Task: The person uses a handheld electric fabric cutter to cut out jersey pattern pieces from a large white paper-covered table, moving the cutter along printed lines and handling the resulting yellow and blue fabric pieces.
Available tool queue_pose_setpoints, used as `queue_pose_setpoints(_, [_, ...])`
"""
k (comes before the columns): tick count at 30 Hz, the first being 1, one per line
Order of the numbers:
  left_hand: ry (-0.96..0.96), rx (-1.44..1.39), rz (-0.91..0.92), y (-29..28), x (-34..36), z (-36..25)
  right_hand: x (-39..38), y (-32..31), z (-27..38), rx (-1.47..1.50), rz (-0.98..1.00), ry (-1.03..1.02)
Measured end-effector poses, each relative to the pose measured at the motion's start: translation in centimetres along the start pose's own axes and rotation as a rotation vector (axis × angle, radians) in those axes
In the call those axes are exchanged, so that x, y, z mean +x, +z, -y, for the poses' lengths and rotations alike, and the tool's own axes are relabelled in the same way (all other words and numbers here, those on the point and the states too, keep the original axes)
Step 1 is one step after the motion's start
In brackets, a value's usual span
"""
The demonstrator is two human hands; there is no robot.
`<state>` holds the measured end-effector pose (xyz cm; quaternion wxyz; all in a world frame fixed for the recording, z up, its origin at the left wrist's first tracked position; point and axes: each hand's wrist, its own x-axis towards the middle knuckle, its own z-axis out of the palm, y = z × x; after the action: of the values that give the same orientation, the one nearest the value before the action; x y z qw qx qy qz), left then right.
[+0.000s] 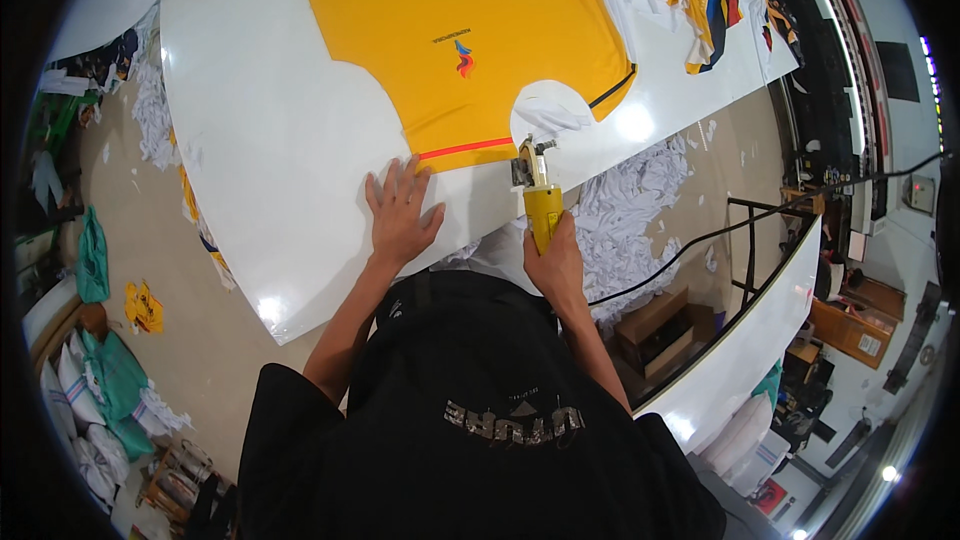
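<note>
A yellow fabric panel (400,0), cut like a shirt piece with a small printed emblem, lies flat on the white table. A red stripe (465,148) crosses its near end. My left hand (403,215) is spread flat, fingertips on the panel's near left corner by the stripe. In my right hand (557,258) is a yellow handheld electric fabric cutter (541,205). Its metal head is at the right end of the stripe, beside a bit of white cloth (553,112); whether the blade touches the fabric I cannot tell.
White fabric scraps (630,210) are heaped beyond the near edge of the white table (260,190). A black power cord (700,240) runs off to the right. More yellow cloth (695,0) lies far right on the table. An open cardboard box (660,335) sits lower right.
</note>
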<state>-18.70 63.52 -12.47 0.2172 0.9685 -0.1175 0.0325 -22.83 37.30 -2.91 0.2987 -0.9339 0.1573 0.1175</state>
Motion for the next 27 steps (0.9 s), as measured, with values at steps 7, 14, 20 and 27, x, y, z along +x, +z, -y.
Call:
queue_pose_setpoints(7, [-0.007,-0.011,0.002,0.0,-0.1,0.3,0.1,0.9,1.0,-0.007,-0.026,0.035])
queue_pose_setpoints(14, [-0.015,-0.020,-0.014,0.0,-0.1,0.4,0.7,1.8,0.9,-0.043,-0.086,-0.006])
queue_pose_setpoints(20, [-0.009,0.002,-0.033,0.3,-0.2,0.5,1.1,1.9,0.5,-0.037,-0.051,0.025])
queue_pose_setpoints(27, [-0.021,-0.007,-0.004,0.1,-0.2,0.5,1.4,1.1,0.1,-0.040,-0.087,-0.063])
